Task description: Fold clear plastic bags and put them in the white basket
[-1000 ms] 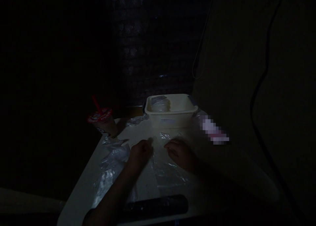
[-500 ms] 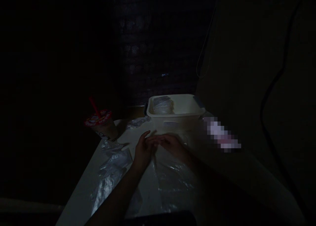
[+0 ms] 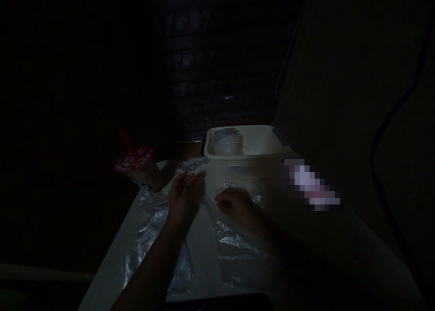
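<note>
The scene is very dark. My left hand (image 3: 181, 193) is raised above the white table, palm turned inward, its fingers loosely bent and apart with nothing visible in them. To its right, my right hand (image 3: 234, 204) is closed, fingers curled inward, over a clear plastic bag (image 3: 238, 238) lying in front of the bin. Whether those fingers pinch the film or something small cannot be made out. More clear plastic bags (image 3: 154, 229) lie to the left, partly under my left forearm. Beyond my hands stands a white plastic bin (image 3: 244, 158), with a wrapped clear plastic bundle (image 3: 227, 141) inside at left.
A lidded drink cup (image 3: 144, 172) with a red straw stands at the table's left edge. Crumpled film (image 3: 192, 165) lies beside the bin. A pixelated patch covers something right of the bin. A dark cable (image 3: 377, 166) hangs at right. A dark object (image 3: 217, 303) borders the near edge.
My hands, together before, have parted: the left moved left, the right slightly down and right, its fingers now curled. The plastic under my right hand has shifted and creased. The view moved slightly.
</note>
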{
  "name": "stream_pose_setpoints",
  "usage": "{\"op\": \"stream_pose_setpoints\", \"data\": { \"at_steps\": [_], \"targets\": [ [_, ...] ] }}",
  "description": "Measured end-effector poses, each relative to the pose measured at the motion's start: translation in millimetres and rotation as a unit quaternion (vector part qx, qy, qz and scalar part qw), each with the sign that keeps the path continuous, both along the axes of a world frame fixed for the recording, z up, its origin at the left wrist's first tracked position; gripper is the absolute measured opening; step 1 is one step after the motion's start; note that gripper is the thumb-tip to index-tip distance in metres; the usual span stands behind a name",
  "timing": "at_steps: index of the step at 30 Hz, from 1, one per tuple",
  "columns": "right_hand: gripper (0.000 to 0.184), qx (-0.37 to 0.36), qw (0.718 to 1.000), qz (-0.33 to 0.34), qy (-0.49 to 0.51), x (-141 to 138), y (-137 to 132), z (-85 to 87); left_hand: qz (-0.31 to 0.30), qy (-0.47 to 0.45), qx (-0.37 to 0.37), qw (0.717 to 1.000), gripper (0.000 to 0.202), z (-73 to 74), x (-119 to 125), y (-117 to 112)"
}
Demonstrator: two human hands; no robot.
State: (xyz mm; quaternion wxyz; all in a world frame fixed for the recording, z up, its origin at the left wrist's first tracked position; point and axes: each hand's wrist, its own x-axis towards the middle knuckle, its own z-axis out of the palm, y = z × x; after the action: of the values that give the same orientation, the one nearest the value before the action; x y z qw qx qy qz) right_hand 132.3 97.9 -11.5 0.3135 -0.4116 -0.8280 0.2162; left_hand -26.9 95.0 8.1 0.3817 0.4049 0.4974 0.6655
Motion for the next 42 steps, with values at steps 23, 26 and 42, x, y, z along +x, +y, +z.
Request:
{"op": "stream_pose_setpoints", "data": {
  "at_steps": [23,26,42],
  "targets": [
    [0.014,0.011,0.999,0.005,-0.032,0,-2,4.0,-0.114,0.247,-0.156,0.950,0.036,18.4,-20,-9],
    [0.015,0.015,1.000,0.003,-0.023,0,-3,6.7,-0.115,0.212,-0.149,0.959,0.032,20.3,-17,-9],
    [0.016,-0.127,0.967,-0.027,0.218,-6,3,-0.8,-0.158,0.115,-0.012,0.981,0.032,-10.9,17,-13]
  ]
}}
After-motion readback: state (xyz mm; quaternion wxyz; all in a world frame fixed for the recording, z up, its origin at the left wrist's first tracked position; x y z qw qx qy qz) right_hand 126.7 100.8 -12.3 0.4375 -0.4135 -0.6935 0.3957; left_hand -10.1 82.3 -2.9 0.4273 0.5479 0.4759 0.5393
